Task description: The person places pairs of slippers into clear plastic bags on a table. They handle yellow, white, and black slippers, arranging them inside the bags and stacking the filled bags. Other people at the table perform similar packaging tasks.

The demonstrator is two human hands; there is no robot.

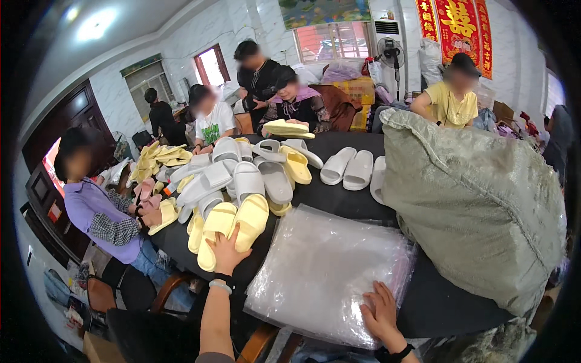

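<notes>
Two pale yellow slippers [251, 219] lie side by side at the near edge of a slipper heap. My left hand [227, 253] is on them, its thumb over the left one and a finger between the two. Its other fingers are partly hidden by the right slipper's heel. In front of me is a flat stack of clear plastic bags [327, 266]. On the stack's near right part rests my right hand [381, 311], palm down, fingers stretched out and holding nothing. Grey slippers [275, 180] are piled just beyond the yellow pair.
A bulky grey-green woven sack [478, 206] fills the right side of the black table [436, 302]. Grey slippers [358, 169] lie in a row beyond the bags. Several people work around the table; one at the left touches a yellow slipper [163, 216]. A wooden chair [172, 290] stands near left.
</notes>
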